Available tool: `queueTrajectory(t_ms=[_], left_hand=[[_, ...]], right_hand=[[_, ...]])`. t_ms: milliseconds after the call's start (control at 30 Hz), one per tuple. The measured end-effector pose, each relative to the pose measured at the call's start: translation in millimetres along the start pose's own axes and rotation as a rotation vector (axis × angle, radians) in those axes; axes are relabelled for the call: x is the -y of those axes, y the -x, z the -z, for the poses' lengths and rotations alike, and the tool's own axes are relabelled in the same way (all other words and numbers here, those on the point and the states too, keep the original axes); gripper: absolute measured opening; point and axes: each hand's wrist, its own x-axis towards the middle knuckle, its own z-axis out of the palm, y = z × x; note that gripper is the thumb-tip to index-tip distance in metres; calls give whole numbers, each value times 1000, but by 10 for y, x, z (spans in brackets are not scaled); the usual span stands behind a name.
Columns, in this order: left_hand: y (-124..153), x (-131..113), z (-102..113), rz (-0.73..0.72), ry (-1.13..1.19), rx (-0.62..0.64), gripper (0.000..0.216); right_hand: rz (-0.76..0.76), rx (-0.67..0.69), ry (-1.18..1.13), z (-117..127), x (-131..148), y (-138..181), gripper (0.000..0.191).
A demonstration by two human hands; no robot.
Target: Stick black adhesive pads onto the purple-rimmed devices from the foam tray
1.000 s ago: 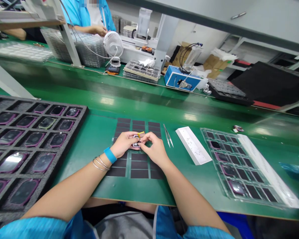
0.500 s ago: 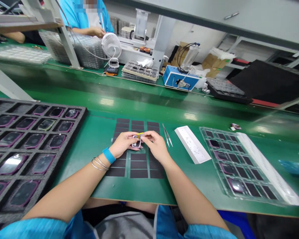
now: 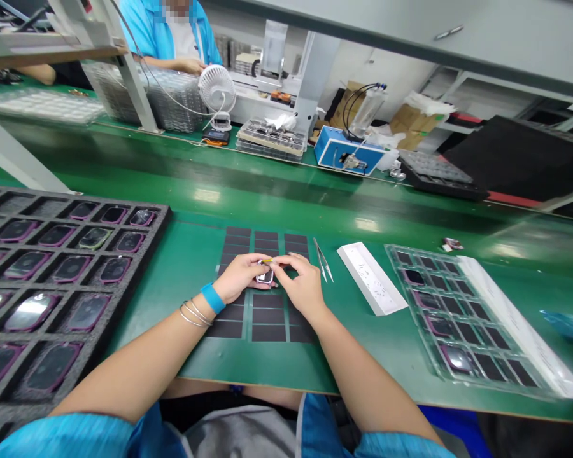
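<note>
Above the dark pad grid (image 3: 267, 315), the left hand (image 3: 241, 277) pinches a small device (image 3: 264, 275); the right hand (image 3: 302, 285) fingers grip its yellow tab (image 3: 267, 260).

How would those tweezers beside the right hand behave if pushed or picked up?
The tweezers lie flat on the green mat, so they would probably slide, not roll. Thin shiny metal suggests light and slippery. The fine tips look easily bent.

Left hand (image 3: 241, 277) and right hand (image 3: 300, 284) together pinch a small watch case (image 3: 264, 275) with a yellow tab (image 3: 267, 260) above dark pads (image 3: 267, 315) on the green counter (image 3: 186, 254).
</note>
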Motion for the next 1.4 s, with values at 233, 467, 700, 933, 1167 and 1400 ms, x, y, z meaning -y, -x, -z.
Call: queueTrajectory(t_ms=[233, 467, 700, 933, 1167, 1400], left_hand=[[18, -59, 33, 78, 305, 34, 30], [-4, -29, 82, 0, 228, 47, 37], [-41, 30, 102, -41, 98, 123, 38], [-5, 14, 97, -77, 36, 130, 40], [-32, 25, 97, -71, -53, 210, 45], [-56, 61, 115, -78, -36, 203, 41]], right_hand=[[229, 119, 249, 20, 5, 13, 20], [91, 140, 64, 2, -39, 7, 13], [-303, 305, -519, -93, -183, 34, 56], [-337, 262, -617, -95, -87, 60, 50], [-401, 370, -734, -55, -107, 16, 65], [-400, 348, -682, -112, -105, 38, 53]])
